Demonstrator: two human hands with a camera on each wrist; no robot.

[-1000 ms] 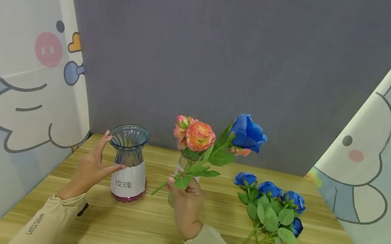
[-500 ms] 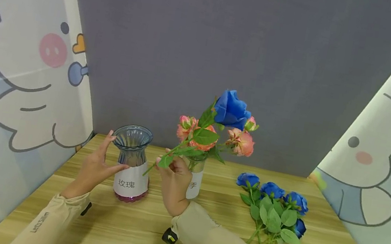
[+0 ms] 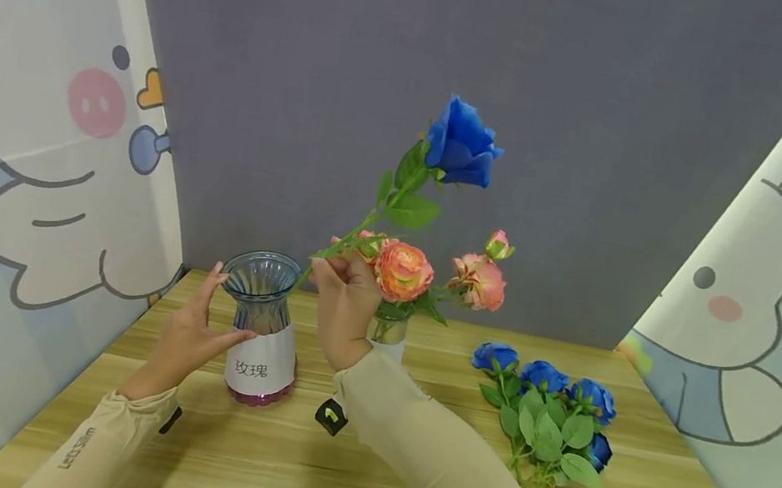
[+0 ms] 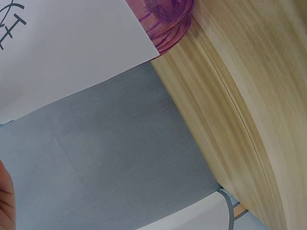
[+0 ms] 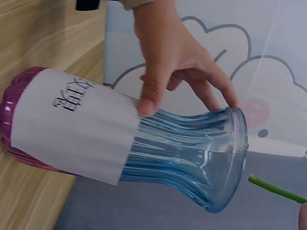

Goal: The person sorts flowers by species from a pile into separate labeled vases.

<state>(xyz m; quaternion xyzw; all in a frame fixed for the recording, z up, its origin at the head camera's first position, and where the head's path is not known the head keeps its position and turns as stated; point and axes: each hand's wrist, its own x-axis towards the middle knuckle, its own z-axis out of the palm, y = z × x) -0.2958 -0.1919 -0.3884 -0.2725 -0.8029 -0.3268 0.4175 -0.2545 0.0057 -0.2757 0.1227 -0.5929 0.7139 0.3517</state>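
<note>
My left hand (image 3: 183,339) touches the left side of a flared glass vase (image 5: 177,158), blue above and purple-pink at its foot. Its thumb lies at the white label's upper edge and its fingertips at the rim, spread rather than wrapped round. With thumb and fingers my right hand (image 3: 348,301) pinches the green stem of a blue artificial rose (image 3: 462,143). The bloom is up and to the right, the stem slanting down toward the vase. In the right wrist view the cut stem end (image 5: 254,179) is just beyond the vase mouth, outside it.
Behind my right hand stands a second glass vase (image 3: 389,330) of pink-orange flowers (image 3: 404,271), partly hidden. Several blue roses (image 3: 544,377) lie on the wooden table (image 3: 395,472) at the right. A grey panel (image 3: 566,135) closes the back, cartoon-printed curtains (image 3: 41,99) the sides.
My right hand has risen and moved left with the blue rose, which now stands more upright, its stem end raised to the vase's rim. My left hand has stayed at the vase.
</note>
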